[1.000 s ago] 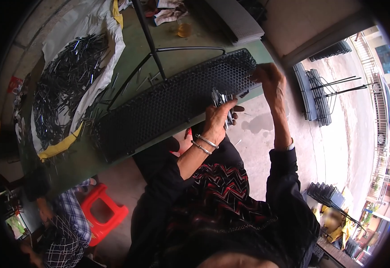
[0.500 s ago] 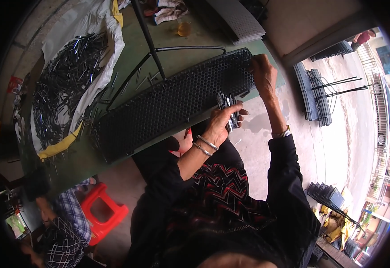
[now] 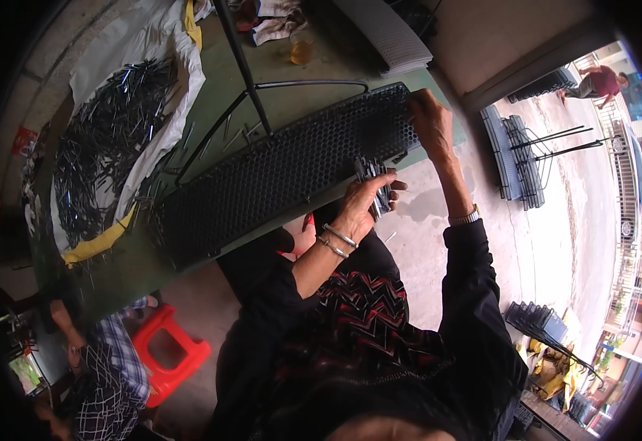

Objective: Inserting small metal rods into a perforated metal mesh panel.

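Observation:
In front of me a long black perforated panel, dense with small holes, lies slantwise on the green table along its near edge. My left hand, with bangles on its wrist, is closed around a bundle of thin dark metal pins below the panel's right part. My right hand is at the panel's far right end, its fingers bent together at the corner. Whatever those fingers pinch is hidden. A black metal rod frame stands up from the panel's far edge.
At the left, a white sack lies open with a heap of dark pins. Loose pins, a glass of amber liquid and grey perforated sheets are on the green table. A red stool stands near a seated co-worker.
My hands and the panel have barely moved. At the lower left the co-worker's arm has shifted, and a person outside at the upper right has come further into view.

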`<state>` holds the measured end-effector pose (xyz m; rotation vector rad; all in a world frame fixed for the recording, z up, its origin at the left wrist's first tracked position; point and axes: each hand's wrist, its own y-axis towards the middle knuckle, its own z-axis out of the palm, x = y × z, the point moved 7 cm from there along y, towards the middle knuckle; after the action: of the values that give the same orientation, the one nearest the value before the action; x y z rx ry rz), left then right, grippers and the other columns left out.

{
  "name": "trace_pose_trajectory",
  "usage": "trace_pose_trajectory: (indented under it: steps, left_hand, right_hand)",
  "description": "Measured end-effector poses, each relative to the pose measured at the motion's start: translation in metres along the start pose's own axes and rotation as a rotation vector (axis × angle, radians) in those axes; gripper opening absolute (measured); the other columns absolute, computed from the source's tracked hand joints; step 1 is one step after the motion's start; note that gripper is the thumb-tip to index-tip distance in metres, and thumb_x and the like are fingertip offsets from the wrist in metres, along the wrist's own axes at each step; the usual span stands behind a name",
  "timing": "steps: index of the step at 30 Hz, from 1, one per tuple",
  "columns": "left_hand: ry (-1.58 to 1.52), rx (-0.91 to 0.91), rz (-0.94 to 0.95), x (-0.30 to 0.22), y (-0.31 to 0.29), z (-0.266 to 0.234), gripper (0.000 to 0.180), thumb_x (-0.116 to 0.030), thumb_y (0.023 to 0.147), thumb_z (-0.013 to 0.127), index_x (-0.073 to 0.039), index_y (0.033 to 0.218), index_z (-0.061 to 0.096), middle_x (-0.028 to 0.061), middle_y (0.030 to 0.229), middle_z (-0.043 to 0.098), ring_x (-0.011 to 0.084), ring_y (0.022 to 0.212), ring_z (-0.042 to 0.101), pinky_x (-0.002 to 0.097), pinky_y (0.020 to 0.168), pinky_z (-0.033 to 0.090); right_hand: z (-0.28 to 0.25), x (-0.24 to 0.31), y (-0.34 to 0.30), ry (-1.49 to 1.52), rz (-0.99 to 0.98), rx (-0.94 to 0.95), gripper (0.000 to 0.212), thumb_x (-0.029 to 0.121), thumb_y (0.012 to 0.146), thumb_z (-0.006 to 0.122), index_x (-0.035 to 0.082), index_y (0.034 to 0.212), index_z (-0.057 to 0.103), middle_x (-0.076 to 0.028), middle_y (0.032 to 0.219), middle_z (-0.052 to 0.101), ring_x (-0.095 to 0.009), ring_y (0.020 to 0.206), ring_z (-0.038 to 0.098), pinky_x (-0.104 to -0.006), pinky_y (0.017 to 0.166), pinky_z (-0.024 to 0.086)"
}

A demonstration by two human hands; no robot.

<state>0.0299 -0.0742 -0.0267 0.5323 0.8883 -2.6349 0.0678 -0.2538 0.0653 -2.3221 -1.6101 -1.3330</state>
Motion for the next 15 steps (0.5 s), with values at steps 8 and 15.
trace_pose_trajectory:
  steps: [8,15]
  left_hand:
    - [-0.028,0.013,0.003,-0.0024,0.0018,-0.0018,0.019,-0.012,0.081,0.067,-0.002,0.097,0.063,0.0139,0.087,0.069,0.0117,0.062,0.057,0.0238,0.054,0.048]
    - [-0.079,0.011,0.002,-0.0026,0.0015,-0.0016,0.02,-0.011,0.08,0.068,-0.001,0.096,0.062,0.013,0.088,0.069,0.0135,0.063,0.06,0.0261,0.057,0.051]
  right_hand:
    - [0.0003,-0.003,0.0016,-0.001,0.034,0.044,0.011,0.007,0.088,0.055,-0.001,0.094,0.06,-0.011,0.071,0.064,-0.016,0.064,0.064,-0.0286,0.06,0.049]
    - [0.0041,0.0009,0.0002,-0.042,-0.041,0.071,0.01,0.007,0.087,0.056,0.002,0.094,0.061,-0.012,0.075,0.063,-0.021,0.066,0.063,-0.0313,0.061,0.048]
